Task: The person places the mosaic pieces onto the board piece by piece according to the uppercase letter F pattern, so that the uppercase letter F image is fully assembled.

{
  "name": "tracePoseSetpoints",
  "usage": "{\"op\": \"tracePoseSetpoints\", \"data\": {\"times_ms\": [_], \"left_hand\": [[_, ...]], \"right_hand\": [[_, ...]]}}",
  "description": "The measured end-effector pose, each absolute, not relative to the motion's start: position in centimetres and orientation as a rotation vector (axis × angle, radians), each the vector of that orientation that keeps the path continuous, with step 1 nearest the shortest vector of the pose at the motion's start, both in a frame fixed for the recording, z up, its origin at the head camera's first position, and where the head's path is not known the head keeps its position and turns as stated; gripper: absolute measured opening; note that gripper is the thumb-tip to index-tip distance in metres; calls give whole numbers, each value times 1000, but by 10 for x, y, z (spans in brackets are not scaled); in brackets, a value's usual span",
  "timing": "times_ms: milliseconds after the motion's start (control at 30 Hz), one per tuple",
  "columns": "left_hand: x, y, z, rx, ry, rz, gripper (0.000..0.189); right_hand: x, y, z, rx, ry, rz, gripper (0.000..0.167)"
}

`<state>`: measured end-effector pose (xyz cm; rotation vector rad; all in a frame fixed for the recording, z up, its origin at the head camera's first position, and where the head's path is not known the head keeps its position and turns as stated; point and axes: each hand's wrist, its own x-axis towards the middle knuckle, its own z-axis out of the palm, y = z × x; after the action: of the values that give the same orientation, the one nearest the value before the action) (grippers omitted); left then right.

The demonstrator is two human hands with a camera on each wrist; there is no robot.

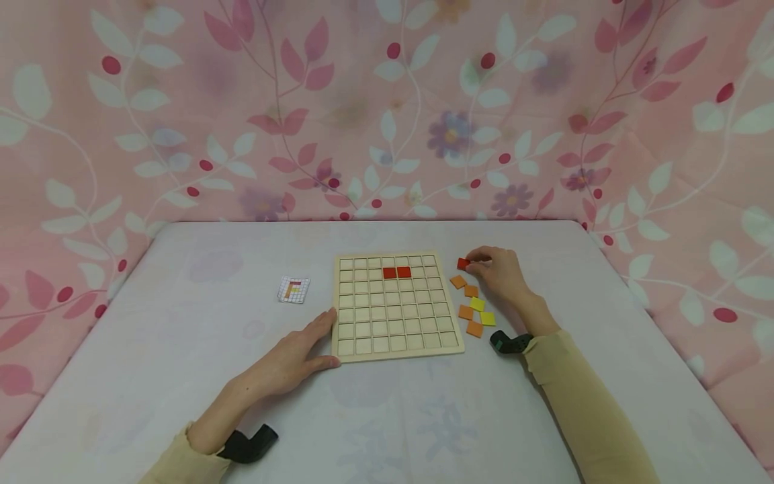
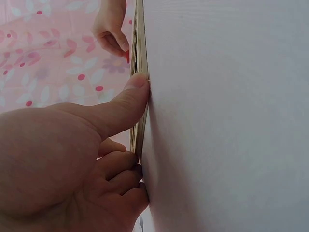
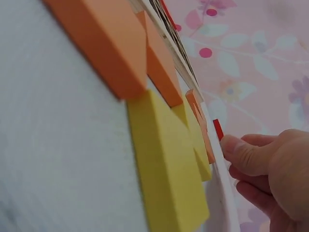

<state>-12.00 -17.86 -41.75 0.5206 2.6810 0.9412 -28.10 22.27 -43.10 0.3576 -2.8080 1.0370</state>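
Observation:
A square wooden grid board [image 1: 397, 310] lies on the table. Side by side in one of its upper rows sit two red square tiles [image 1: 396, 273]. My left hand [image 1: 290, 359] rests against the board's left edge, thumb by the near left corner; in the left wrist view the thumb [image 2: 123, 104] touches the rim. Right of the board, my right hand [image 1: 500, 274] pinches another red tile [image 1: 463, 264] between thumb and fingertips. That tile [image 3: 218, 129] is partly covered by the fingers in the right wrist view. Near this hand are several orange tiles [image 1: 471, 291] and two yellow tiles [image 1: 487, 319].
Left of the board lies a small white card [image 1: 293, 290] printed with a coloured grid pattern. A pale cloth covers the table [image 1: 393, 417]. Behind it hangs a pink floral curtain [image 1: 363, 121]. Each wrist wears a black device [image 1: 510, 342].

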Motion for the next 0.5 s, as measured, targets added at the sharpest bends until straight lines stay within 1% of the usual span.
{"op": "tracePoseSetpoints", "data": {"times_ms": [200, 500], "left_hand": [[-120, -177, -417, 504, 2671, 936, 87], [-119, -178, -415, 503, 2675, 941, 87]], "right_hand": [[-279, 212, -421, 464, -2751, 1038, 18], [-282, 176, -408, 569, -2704, 1111, 16]]}}
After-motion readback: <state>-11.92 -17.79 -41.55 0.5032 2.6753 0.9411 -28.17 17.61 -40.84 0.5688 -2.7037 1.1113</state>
